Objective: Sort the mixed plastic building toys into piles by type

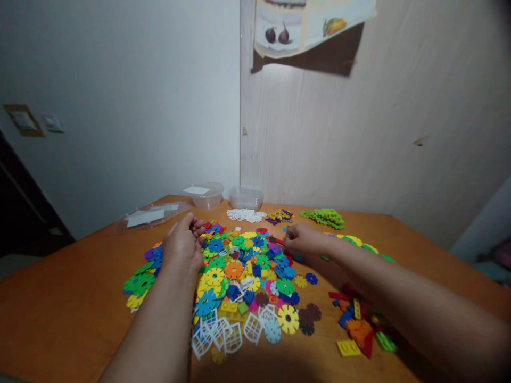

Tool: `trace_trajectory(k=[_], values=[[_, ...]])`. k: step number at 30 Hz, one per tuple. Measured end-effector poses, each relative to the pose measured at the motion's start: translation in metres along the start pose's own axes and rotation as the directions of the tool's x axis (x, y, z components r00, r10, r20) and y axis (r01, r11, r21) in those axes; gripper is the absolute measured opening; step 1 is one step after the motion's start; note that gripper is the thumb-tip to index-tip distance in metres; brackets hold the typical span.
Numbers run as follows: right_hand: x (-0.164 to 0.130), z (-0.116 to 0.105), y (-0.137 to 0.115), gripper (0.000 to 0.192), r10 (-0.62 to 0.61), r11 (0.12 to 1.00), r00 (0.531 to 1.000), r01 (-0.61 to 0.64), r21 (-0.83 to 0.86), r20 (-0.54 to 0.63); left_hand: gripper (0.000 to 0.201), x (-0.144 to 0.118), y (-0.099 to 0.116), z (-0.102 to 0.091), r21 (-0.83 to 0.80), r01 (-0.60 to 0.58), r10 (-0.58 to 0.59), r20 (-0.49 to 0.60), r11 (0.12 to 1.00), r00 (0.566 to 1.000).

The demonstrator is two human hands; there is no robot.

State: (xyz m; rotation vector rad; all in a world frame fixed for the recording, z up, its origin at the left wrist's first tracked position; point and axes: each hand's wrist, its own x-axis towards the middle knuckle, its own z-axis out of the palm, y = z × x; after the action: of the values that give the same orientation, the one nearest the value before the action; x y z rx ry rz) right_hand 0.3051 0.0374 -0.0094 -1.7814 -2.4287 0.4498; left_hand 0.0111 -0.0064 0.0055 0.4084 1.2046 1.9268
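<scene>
The fingers point(197, 227) of the left hand point(181, 244) are loosely curled and parted beside the heap, no piece visible between them; those of the right hand point(303, 239) are bunched at the end of a slim red plastic strip point(277, 241), though I cannot tell whether they pinch it. That strip lies at the right side of a heap of multicoloured notched plastic discs point(233, 269) on the orange-brown wooden table point(59, 298). A quick pull could slide loose discs apart, since they overlap. The right forearm point(383, 284) crosses the edge of a cluster of red, orange and blue plastic blocks point(361, 330); sinking lower, it could scatter them
</scene>
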Motion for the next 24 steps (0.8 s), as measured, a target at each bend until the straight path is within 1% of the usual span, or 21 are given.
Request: trace_trajectory(k=[3,5,7,11,14,16,19,22,24], values=[[-0.025,-0.01,0.008,0.015,-0.026,1.0,0.999,0.026,0.017,-0.026,0.011,0.001,0.0,0.0,-0.002,0.004,-0.004,0.003,1.0,1.0],[-0.048,-0.018,0.015,0.014,-0.068,0.997,0.998,0.068,0.034,-0.006,0.012,0.001,0.0,0.0,0.002,0.009,-0.009,0.007,1.0,1.0],[-0.075,-0.024,0.021,0.014,-0.101,0.993,0.993,0.097,0.064,0.062,0.013,0.001,0.0,0.001,0.005,0.016,-0.016,0.01,1.0,1.0],[-0.127,-0.033,0.03,0.014,-0.098,0.991,0.96,0.071,0.109,0.262,0.014,0.001,0.001,0.002,0.008,0.018,-0.018,-0.002,1.0,1.0],[-0.155,-0.033,0.035,0.012,-0.07,0.995,0.946,0.045,0.086,0.316,0.016,0.001,0.0,0.003,0.015,0.017,-0.017,-0.009,1.0,1.0],[-0.167,-0.03,0.039,0.007,-0.035,0.998,0.943,0.013,0.068,0.332,0.016,0.0,0.0,0.003,0.015,0.019,-0.018,-0.012,1.0,1.0],[-0.174,-0.027,0.044,0.011,-0.021,0.999,0.943,0.012,0.03,0.333,0.015,-0.001,0.0,0.004,0.014,0.025,-0.025,-0.001,1.0,1.0],[-0.17,-0.028,0.043,0.013,-0.045,0.999,0.951,0.037,0.031,0.305,0.013,-0.002,0.0,0.004,0.017,0.028,-0.028,0.01,0.999,1.0],[-0.16,-0.031,0.038,0.013,-0.091,0.995,0.959,0.079,0.057,0.269,0.013,-0.001,0.0,0.004,0.019,0.027,-0.027,0.006,0.999,1.0]])
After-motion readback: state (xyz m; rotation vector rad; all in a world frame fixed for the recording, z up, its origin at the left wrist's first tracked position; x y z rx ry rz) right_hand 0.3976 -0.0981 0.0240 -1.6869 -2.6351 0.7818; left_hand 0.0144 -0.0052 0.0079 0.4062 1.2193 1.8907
